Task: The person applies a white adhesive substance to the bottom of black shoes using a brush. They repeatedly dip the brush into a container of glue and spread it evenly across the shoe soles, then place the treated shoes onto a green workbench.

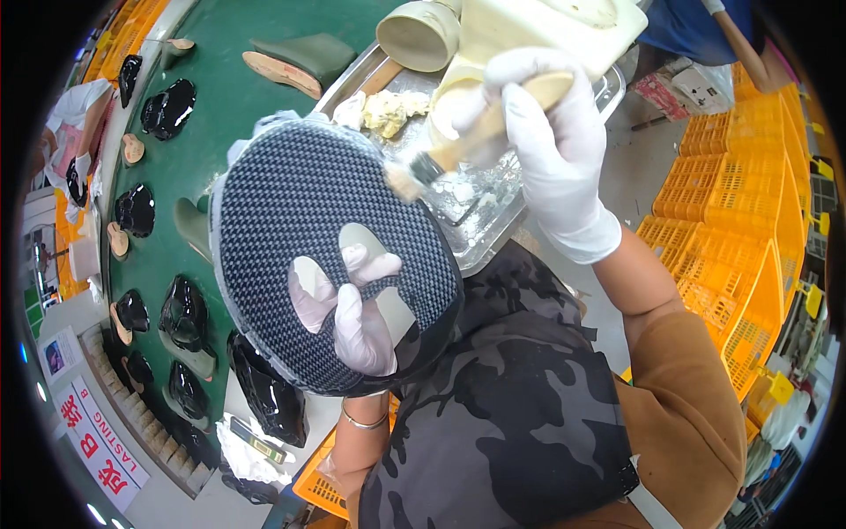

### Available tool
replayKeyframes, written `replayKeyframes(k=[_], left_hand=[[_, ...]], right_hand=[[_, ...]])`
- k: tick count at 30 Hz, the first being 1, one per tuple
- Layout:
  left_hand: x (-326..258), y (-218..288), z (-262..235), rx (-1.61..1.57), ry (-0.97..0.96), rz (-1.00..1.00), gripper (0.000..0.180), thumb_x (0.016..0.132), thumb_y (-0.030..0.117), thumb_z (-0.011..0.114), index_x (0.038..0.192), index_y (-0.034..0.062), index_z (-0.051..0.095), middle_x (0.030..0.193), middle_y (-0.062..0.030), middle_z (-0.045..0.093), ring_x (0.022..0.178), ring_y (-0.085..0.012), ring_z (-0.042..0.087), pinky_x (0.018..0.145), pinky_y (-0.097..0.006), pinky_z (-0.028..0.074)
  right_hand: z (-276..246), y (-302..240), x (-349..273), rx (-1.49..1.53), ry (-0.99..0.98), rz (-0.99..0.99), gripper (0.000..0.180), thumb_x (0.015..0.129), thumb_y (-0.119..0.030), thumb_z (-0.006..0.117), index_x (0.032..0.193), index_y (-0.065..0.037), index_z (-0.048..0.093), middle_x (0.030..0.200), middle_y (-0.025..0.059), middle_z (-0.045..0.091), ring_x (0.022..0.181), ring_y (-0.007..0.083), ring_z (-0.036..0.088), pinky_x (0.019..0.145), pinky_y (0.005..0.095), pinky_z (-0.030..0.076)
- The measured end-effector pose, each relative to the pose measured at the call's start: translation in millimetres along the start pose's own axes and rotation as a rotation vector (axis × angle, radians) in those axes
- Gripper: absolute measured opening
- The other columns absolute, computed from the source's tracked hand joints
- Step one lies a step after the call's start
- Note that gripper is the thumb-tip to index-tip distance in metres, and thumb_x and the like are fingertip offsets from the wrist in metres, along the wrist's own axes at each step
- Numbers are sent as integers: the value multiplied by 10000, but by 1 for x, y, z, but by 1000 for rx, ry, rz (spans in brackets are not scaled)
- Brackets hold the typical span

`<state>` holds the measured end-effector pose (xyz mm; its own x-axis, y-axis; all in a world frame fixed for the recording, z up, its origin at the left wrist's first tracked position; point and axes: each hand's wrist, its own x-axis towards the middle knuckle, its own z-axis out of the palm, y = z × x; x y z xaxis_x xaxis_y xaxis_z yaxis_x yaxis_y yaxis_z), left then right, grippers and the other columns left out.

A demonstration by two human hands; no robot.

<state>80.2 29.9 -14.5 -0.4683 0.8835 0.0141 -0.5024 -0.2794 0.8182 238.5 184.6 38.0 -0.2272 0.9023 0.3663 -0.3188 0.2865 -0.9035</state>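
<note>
My gloved left hand [361, 339] grips a large oval piece covered in black and grey houndstooth fabric [291, 220], its fingers showing through openings in the surface. Pale, ragged material runs along the piece's upper rim. My gloved right hand [568, 150] is closed around a wide flat brush [429, 167] with a wooden handle and a dark band. The whitish bristles are at the oval piece's upper right edge; whether they touch it I cannot tell. Behind the brush lies a metal tray [493, 229] smeared with white paste, holding a yellowish lump [392, 110].
Shoe lasts [304, 62] and glossy black shoe uppers [183, 313] are spread over the green table [220, 44]. A cream container [564, 31] stands in the tray. Stacked orange crates [714, 238] line the right side. Other people appear at the far left and upper right.
</note>
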Motion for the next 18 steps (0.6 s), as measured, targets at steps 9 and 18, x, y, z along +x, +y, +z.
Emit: replayKeyframes(k=[9,18], left_hand=[[15,-15,8,147,-117,359,252,908,84,411,1152,72,350,1188,-205,488,1067,-289,532,950,-397,407],[27,-17,-19,872,-191,389,463,960,200,307,1357,-3,182,1222,-286,460,1091,-280,491,1011,-382,320]], right_hand=[[-3,-16,-2,9,-69,7,213,912,-80,485,1108,-34,418,895,63,554,713,55,572,553,152,459],[-5,-18,-2,-151,-165,149,215,835,-80,613,1009,-20,502,865,54,554,736,146,558,690,270,456]])
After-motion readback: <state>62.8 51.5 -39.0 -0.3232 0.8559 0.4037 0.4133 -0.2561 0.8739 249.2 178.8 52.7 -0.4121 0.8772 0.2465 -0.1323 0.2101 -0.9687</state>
